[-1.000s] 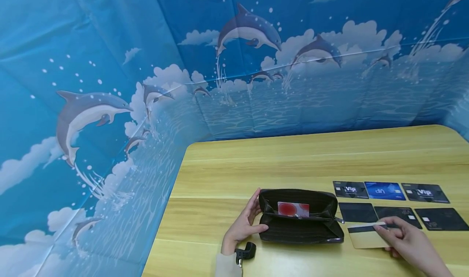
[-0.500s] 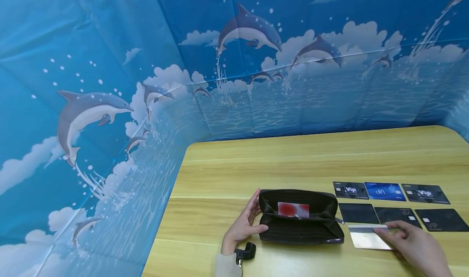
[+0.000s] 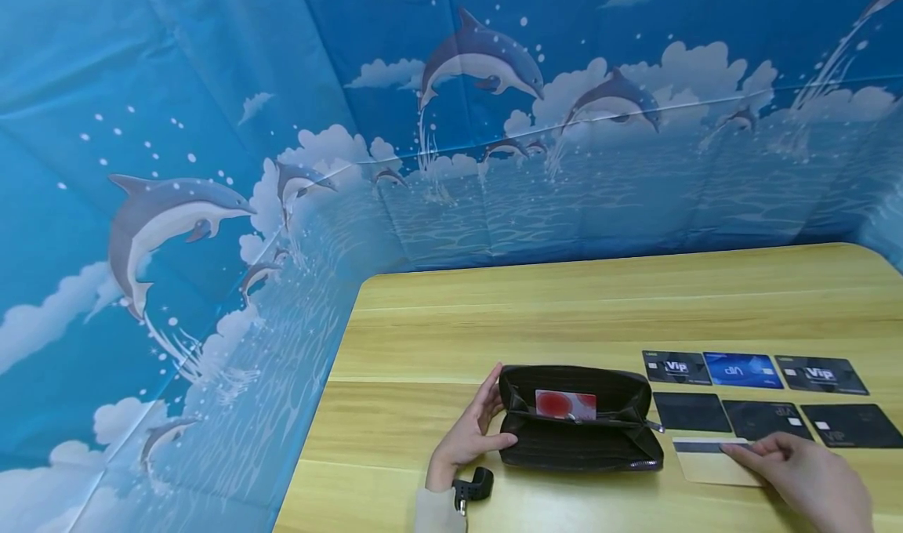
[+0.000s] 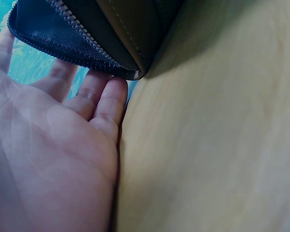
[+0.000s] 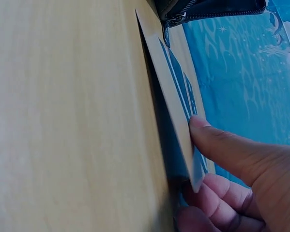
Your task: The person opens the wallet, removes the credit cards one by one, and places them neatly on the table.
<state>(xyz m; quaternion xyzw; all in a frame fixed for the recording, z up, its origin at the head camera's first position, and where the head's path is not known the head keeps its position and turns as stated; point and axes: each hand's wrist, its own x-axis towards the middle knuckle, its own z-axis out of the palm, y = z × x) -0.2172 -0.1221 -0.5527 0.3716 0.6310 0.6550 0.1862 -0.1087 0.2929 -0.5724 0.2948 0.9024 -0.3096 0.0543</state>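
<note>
A dark zip-around wallet (image 3: 582, 448) stands spread open on the table, with a red and white card (image 3: 566, 404) showing inside it. My left hand (image 3: 469, 437) holds the wallet's left end, thumb at the front and fingers along the far side. The left wrist view shows those fingers against the zipped edge of the wallet (image 4: 67, 46). Right of the wallet, my right hand (image 3: 811, 470) pinches a pale gold card (image 3: 712, 464) with a dark stripe. In the right wrist view the card (image 5: 169, 96) is tilted, its left edge slightly above the tabletop.
Two rows of cards lie right of the wallet: a blue card (image 3: 742, 369) between two black VIP cards in the far row, black cards (image 3: 852, 426) in the near row. A black wrist device (image 3: 474, 486) sits by the left sleeve. A dolphin-print sheet (image 3: 451, 164) hangs behind the table (image 3: 494, 313).
The gold card and my right hand have shifted slightly right and toward the near side, and the card's angle has changed a little. My left hand and the wallet stay in place.
</note>
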